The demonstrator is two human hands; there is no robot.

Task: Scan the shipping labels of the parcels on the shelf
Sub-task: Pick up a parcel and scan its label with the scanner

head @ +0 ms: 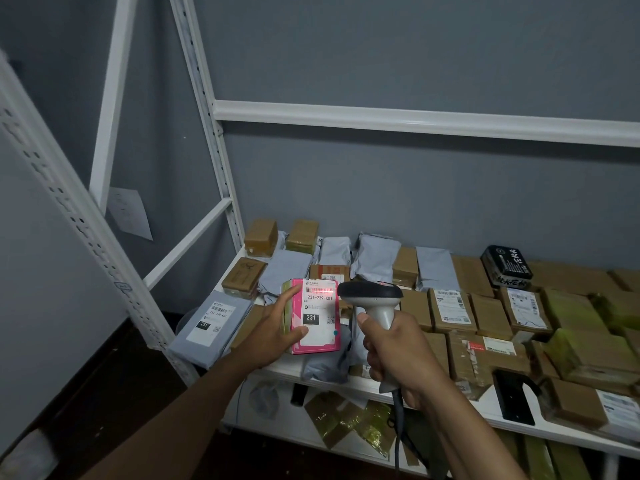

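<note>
My left hand (277, 322) grips a small pink parcel (333, 337) by its left side, lifted above the shelf with its white shipping label (318, 308) facing me. A red scan line glows across the barcode at the label's top. My right hand (394, 355) grips the handle of a grey handheld barcode scanner (375, 299), its dark head just right of the parcel and aimed at the label. The scanner's cable hangs down below my fist.
The white shelf (349, 384) carries many brown cardboard parcels (450, 311) and grey poly mailers (375, 259). A labelled grey mailer (213, 325) lies at the left corner. A black box (505, 266) sits at the back, a black device (512, 396) near the front edge. More parcels lie on the lower shelf.
</note>
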